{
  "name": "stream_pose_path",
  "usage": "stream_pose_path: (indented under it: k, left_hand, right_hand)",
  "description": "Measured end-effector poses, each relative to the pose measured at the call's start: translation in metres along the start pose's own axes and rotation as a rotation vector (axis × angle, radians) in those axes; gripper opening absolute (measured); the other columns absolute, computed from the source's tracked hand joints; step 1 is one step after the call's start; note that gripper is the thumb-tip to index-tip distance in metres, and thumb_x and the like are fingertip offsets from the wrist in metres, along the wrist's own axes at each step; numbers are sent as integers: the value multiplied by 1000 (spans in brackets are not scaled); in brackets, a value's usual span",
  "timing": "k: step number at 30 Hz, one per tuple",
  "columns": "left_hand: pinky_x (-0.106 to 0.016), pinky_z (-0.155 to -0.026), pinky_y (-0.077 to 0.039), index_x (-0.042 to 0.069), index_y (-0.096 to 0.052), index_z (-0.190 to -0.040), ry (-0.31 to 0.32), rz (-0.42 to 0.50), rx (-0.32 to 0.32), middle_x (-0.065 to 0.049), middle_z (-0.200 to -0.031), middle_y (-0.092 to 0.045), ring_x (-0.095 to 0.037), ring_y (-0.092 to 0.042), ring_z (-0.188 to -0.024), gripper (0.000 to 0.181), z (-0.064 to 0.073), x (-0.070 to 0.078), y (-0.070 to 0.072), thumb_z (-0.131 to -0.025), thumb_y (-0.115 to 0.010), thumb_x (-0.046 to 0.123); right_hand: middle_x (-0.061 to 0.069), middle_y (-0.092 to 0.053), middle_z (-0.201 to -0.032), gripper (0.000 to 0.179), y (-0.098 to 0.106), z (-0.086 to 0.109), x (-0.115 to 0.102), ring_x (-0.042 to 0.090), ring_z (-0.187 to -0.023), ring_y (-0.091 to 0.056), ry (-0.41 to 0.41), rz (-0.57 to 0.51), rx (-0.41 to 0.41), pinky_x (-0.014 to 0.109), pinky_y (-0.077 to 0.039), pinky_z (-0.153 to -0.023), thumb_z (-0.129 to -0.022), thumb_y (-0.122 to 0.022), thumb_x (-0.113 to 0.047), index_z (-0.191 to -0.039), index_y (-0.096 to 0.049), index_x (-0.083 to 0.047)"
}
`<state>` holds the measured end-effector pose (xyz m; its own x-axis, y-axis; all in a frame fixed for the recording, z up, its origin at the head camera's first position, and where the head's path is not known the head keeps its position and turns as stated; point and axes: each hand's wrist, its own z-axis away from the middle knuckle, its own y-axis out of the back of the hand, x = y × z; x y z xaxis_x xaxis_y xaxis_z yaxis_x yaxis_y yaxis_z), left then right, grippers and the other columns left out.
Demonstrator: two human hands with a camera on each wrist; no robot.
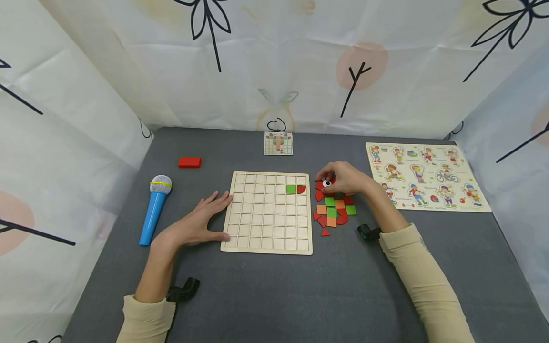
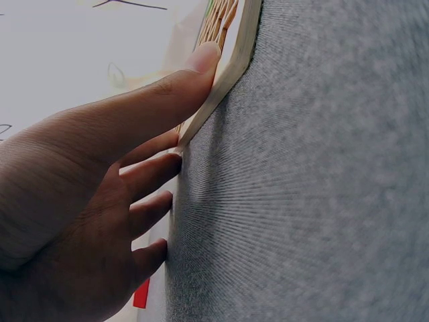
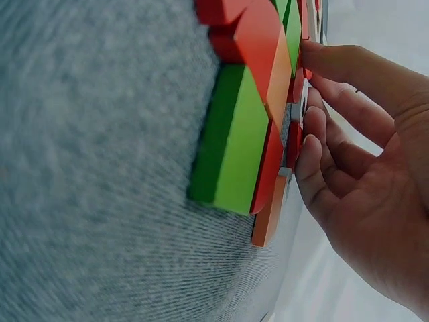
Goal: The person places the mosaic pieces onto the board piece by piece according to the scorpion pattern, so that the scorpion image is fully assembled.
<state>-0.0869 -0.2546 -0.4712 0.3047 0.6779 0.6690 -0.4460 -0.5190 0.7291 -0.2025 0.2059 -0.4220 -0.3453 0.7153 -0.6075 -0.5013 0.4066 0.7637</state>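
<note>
A square wooden grid board [image 1: 266, 214] lies in the middle of the table. One green square tile [image 1: 291, 189] and one red quarter-round tile [image 1: 301, 189] sit in its upper right cells. My left hand [image 1: 195, 227] rests at the board's left edge with fingers spread, the thumb on the near left corner. To the right of the board lies a loose group of red, green and orange blocks [image 1: 332, 212]. My right hand [image 1: 343, 177] reaches into its far end, thumb and fingers around red blocks and a white eye piece [image 1: 327, 183]; I cannot tell whether it grips one.
A small patterned card [image 1: 278, 144] stands behind the board. A blue toy microphone [image 1: 155, 209] and a red box [image 1: 189, 162] lie to the left. A picture puzzle board [image 1: 429, 177] lies at the far right, near my right forearm. Cloth walls enclose the table's back and sides.
</note>
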Motion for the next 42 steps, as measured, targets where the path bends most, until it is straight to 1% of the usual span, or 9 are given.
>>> stream_pose_path:
  k: [3,6,10,14,19,27,32,37,42]
  left_hand:
    - [-79,-130,-10,20,-34,-172,-25,15,6,-12,-181,-28,-46,-11,-170,111,1,3,1,-84,-92,52]
    - [-79,-130,-9,16,-35,-171,-6,26,-7,-14,-181,-27,-48,-11,-170,110,2,12,4,-84,-93,47]
    - [-78,-132,-6,10,-33,-171,50,17,-42,-17,-181,-25,-50,-9,-170,110,3,27,10,-84,-94,38]
    - [-77,-133,-5,7,-31,-171,81,-7,-63,-18,-182,-23,-50,-7,-170,109,3,33,13,-86,-93,34]
    - [-77,-133,-5,8,-30,-172,83,-8,-65,-17,-182,-23,-50,-8,-170,110,2,32,12,-86,-93,35]
    - [-80,-130,-8,16,-34,-172,13,36,-13,-15,-181,-27,-50,-11,-169,111,4,21,6,-83,-93,47]
    - [-79,-131,-6,16,-33,-172,-5,46,-14,-16,-181,-27,-49,-10,-170,111,4,19,8,-84,-92,49]
    - [-79,-131,-7,15,-34,-172,13,31,-19,-15,-181,-27,-49,-10,-170,110,2,19,7,-84,-93,46]
    - [-78,-132,-6,10,-31,-172,78,6,-50,-17,-182,-24,-50,-8,-170,112,1,28,11,-84,-95,37]
  right_hand:
    - [12,-75,-108,27,-1,-1,0,24,-98,-64,12,18,8,37,-55,-86,-91,-82,-8,-118,-80,-5]
    - [12,-76,-106,26,-2,-1,1,22,-96,-65,23,42,20,36,-56,-85,-91,-81,-8,-117,-80,-3]
    - [13,-78,-106,26,-2,0,1,23,-95,-68,38,52,49,36,-58,-86,-91,-80,-8,-116,-80,-2]
    - [13,-80,-106,25,-1,1,1,23,-95,-72,55,36,79,35,-59,-86,-91,-79,-7,-116,-79,-2]
    - [17,-81,-107,27,0,1,-1,26,-95,-78,72,-24,111,36,-65,-85,-91,-76,-2,-118,-76,-1]
    - [18,-81,-110,30,0,-1,-4,27,-97,-79,83,-63,105,41,-67,-89,-91,-73,3,-121,-76,-2]
    - [17,-79,-115,30,-2,-4,-10,28,-100,-78,123,-108,99,43,-67,-93,-95,-74,1,-124,-78,-4]
    - [17,-80,-119,28,-5,-13,-20,30,-103,-79,160,-115,90,48,-66,-96,-99,-71,-1,-126,-79,-5]
    - [15,-81,-122,25,-9,-24,-33,31,-106,-79,164,-111,70,51,-64,-97,-103,-68,-3,-125,-79,-5]
